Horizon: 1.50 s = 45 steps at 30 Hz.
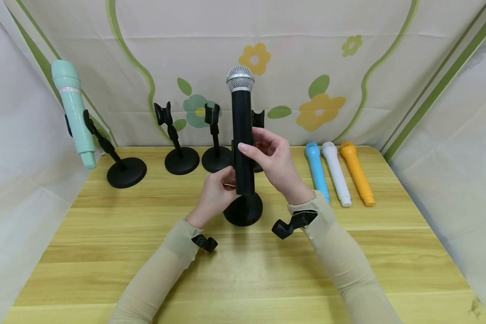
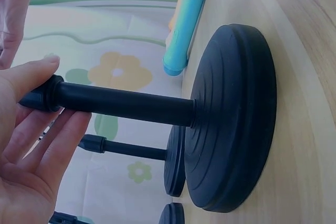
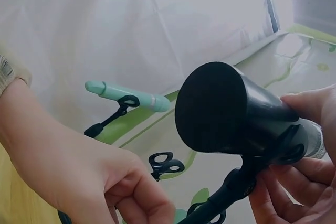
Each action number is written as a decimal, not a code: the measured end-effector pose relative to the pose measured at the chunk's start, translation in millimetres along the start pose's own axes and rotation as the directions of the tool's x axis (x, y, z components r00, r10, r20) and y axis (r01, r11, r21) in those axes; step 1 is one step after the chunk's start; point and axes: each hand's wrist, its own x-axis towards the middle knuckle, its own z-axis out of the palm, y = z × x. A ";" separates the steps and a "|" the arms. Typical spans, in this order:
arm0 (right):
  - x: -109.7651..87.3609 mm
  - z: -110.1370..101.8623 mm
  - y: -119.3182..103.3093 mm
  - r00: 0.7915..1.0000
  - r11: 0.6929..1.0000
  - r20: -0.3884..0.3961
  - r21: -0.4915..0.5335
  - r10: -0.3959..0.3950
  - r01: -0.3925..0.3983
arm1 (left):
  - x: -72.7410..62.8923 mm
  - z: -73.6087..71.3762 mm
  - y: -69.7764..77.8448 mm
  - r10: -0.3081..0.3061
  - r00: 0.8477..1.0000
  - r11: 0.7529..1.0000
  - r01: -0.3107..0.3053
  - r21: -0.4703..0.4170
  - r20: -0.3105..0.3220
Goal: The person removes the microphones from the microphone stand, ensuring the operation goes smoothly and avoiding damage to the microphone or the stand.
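A black microphone point(image 1: 241, 117) with a silver mesh head stands upright at the middle of the table, in front of a black desk stand point(image 1: 243, 215). My right hand point(image 1: 276, 159) grips the microphone's body, thumb on the near side and fingers behind. In the right wrist view the microphone's flat end point(image 3: 210, 108) faces the camera, and its body lies in the stand's clip. Lower down, my left hand point(image 1: 215, 194) holds the stand. The left wrist view has its thumb and fingers around the top of the pole point(image 2: 126, 103), with the round base below on the table.
A mint microphone point(image 1: 74, 112) sits in a stand point(image 1: 126, 173) at the left. Further black stands point(image 1: 181, 161) point(image 1: 216, 159) line the back, one partly hidden behind the black microphone. Blue point(image 1: 317, 166), white point(image 1: 337, 173) and orange point(image 1: 357, 173) microphones lie at the right, before a fabric backdrop.
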 end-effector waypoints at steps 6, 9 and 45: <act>4.9 -0.5 -1.5 1.000 1.000 -0.025 0.009 0.003 -0.003 | -0.8 -0.2 2.0 -0.001 1.000 1.000 0.001 0.004 0.016; 7.2 -1.1 -1.6 1.000 1.000 -0.022 0.014 0.006 -0.006 | -0.9 -0.4 2.6 0.009 1.000 1.000 -0.009 0.001 0.014; 31.7 -4.9 -15.5 0.994 0.993 -0.051 0.068 0.099 -0.096 | 2.0 -1.1 -0.6 0.078 0.997 0.996 -0.079 0.047 0.025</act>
